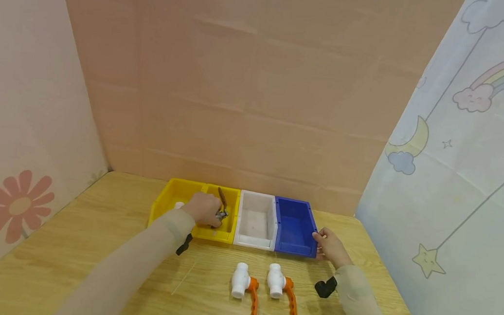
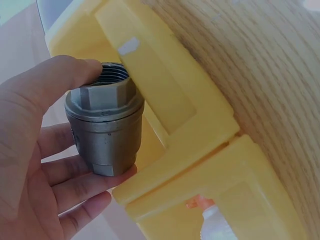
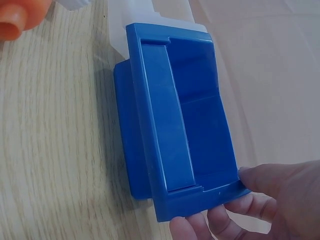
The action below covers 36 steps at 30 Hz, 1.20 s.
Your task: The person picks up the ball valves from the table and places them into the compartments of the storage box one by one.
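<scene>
My left hand (image 1: 202, 207) is over the right-hand yellow bin (image 1: 217, 236). Its thumb and fingers grip a grey metal threaded fitting (image 2: 105, 120), thumb at the open threaded end and fingers along the side and bottom. Beside that hand in the head view, a brown handle (image 1: 222, 197) leans up inside the bin; what it belongs to is partly hidden. At the other end of the row, my right hand (image 1: 331, 247) pinches the near right edge of the blue bin (image 3: 155, 125), thumb at the rim and fingers beneath.
Between the yellow and blue bins sits a white bin (image 1: 255, 242). Two white plastic valves, a left one (image 1: 240, 279) and a right one (image 1: 275, 280), lie in front with orange handles. Another yellow bin (image 1: 158, 207) holds a white valve with an orange part (image 2: 215, 222).
</scene>
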Available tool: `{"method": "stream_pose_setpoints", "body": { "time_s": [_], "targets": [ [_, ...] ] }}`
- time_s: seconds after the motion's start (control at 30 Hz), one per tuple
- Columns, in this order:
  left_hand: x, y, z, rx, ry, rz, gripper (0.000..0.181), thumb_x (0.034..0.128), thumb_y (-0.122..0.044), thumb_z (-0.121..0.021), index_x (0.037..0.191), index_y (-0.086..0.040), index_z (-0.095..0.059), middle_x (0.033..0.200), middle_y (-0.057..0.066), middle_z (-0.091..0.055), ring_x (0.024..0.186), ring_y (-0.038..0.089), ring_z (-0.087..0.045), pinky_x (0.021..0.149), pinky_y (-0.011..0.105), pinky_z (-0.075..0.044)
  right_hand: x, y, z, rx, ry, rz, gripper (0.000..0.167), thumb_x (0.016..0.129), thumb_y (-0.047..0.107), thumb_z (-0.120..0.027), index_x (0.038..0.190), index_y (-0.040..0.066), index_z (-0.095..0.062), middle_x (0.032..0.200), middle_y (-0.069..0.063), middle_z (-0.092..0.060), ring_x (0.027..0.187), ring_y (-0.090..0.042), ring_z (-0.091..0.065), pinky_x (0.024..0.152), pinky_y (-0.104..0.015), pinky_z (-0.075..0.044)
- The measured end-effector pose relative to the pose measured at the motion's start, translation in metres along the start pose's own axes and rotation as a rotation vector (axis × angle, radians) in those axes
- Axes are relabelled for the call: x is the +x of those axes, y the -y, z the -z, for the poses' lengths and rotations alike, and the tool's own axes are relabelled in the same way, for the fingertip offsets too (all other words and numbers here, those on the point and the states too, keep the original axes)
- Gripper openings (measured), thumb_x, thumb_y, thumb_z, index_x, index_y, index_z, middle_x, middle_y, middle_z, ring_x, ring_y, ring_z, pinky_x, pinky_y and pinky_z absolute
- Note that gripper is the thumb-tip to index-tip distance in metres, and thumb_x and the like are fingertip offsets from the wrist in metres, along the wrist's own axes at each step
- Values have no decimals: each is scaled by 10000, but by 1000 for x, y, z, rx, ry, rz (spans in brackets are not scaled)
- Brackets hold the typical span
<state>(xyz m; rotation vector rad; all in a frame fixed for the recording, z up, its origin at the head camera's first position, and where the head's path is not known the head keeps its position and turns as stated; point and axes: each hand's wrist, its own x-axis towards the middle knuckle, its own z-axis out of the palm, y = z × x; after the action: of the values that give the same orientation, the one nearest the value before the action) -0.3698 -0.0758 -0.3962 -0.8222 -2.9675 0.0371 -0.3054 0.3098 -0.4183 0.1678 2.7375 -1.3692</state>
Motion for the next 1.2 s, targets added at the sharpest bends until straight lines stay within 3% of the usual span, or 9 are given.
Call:
{"method": "stream_pose_setpoints", "body": {
  "time_s": [0.5,0.8,0.97,1.2],
  "targets": [
    [-1,-3,12,-30,46,-13,234,754,-320,-717,630,-200,-559,544,-87,-431,511,79,-380,469,247,-316,-1,2,0,-4,-1,-8,209,1029,193,-424,927,14,-391,756,-94,-465,654,-221,-512,637,-393,-561],
    [5,-1,1,-78,77,-75,102,739,-224,-732,771,-182,-643,616,-81,-485,545,86,-385,486,259,-326,0,1,-1,13,1,-17,207,1030,185,-424,909,21,-386,745,-85,-459,641,-218,-509,628,-387,-550],
    [7,0,-7,-131,110,-71,204,753,-194,-765,938,-135,-701,732,-82,-580,597,85,-439,546,243,-388,0,0,-2,10,0,-17,205,1030,186,-424,918,17,-390,755,-89,-461,661,-232,-515,630,-388,-551],
    [9,-4,-2,-166,164,-43,152,750,-144,-767,883,-132,-692,755,-49,-621,607,101,-460,551,246,-404,2,-1,-1,13,1,-18,202,1030,187,-423,915,26,-387,761,-84,-466,668,-234,-523,642,-395,-559]
  ]
}}
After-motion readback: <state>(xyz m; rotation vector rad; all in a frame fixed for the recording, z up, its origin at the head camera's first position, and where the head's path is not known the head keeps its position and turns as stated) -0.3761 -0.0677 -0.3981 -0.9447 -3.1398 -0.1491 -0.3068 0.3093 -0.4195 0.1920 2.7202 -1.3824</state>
